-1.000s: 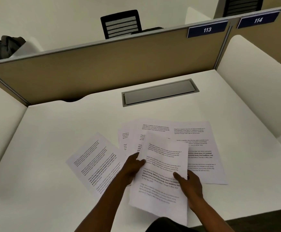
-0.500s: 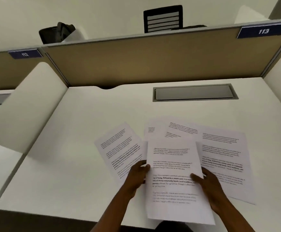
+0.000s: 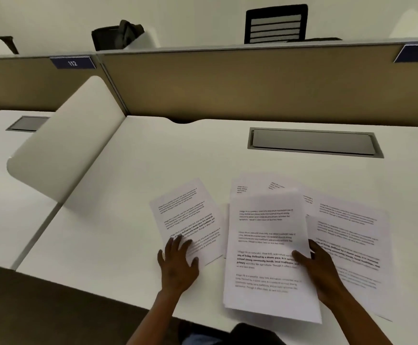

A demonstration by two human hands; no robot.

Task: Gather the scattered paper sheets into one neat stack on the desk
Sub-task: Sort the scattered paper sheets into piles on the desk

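Note:
Several printed paper sheets lie on the white desk (image 3: pixel 103 232). A small stack of sheets (image 3: pixel 265 245) sits in the middle, held at its right edge by my right hand (image 3: pixel 320 272), thumb on top. A single sheet (image 3: pixel 185 217) lies tilted to the left; my left hand (image 3: pixel 178 265) rests flat on its lower corner with fingers spread. More sheets (image 3: pixel 352 227) fan out to the right, partly under the stack, and some corners (image 3: pixel 252 185) peek out behind it.
A grey cable hatch (image 3: pixel 312 141) is set into the desk behind the papers. A tan partition (image 3: pixel 227 83) closes the back, and a white rounded divider (image 3: pixel 65 145) stands at the left. The desk's front edge runs just below my hands.
My left hand let go of the stack's left edge and moved left onto the single tilted sheet. My right hand still holds the stack. The view swung left.

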